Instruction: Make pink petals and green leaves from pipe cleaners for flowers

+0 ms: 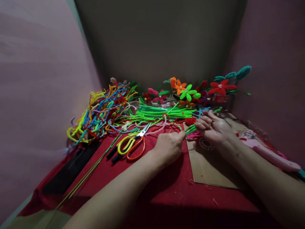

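My left hand (pixel 169 147) is closed, with thumb and forefinger pinching the near end of some green pipe cleaners (pixel 191 129). My right hand (pixel 216 128) has its fingers curled around the other part of the same pipe cleaners, palm partly turned up. The short green stretch shows between the two hands; the rest is hidden in the right fingers. Beneath the right hand, a pale perforated ring (pixel 206 144) lies on a cardboard sheet (pixel 209 170). Scissors (pixel 135 143) with one yellow and one orange handle lie left of my left hand, blades partly apart.
A tangled heap of coloured pipe cleaners (pixel 105 109) stands at the left, and a bundle of green ones (pixel 164 112) lies centrally. Fuzzy flowers (pixel 188 92) line the back. Thin green stems (pixel 90 171) cross the red cloth (pixel 171 190). A pink glue gun (pixel 274 155) lies right.
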`<state>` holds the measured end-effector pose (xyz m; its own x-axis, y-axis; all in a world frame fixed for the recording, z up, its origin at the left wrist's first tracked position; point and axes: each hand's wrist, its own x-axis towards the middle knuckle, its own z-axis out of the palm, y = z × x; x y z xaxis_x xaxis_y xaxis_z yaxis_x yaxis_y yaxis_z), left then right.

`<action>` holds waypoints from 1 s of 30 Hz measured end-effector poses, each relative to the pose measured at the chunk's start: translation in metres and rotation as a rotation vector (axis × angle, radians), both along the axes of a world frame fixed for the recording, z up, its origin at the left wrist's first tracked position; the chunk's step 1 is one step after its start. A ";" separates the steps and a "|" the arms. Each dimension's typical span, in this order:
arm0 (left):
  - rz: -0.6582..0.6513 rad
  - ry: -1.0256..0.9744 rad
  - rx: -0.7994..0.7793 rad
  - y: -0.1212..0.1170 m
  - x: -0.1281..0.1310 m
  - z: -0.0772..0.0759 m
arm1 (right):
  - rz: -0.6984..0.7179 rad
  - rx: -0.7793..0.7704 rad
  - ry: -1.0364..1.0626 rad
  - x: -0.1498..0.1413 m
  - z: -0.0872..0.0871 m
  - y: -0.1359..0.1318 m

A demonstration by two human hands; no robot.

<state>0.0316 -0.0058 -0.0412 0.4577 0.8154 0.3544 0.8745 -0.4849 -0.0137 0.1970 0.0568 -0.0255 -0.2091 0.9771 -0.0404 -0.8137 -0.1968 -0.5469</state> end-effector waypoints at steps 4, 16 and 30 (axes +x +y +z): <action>-0.044 -0.010 -0.059 -0.017 -0.001 -0.004 | 0.011 0.009 -0.019 0.005 0.004 -0.005; 0.321 -0.370 -0.205 0.033 -0.148 0.044 | 0.082 0.029 -0.018 0.003 0.003 -0.013; 0.429 -0.030 -0.285 0.064 -0.159 0.016 | 0.221 -0.005 -0.077 -0.006 -0.010 -0.018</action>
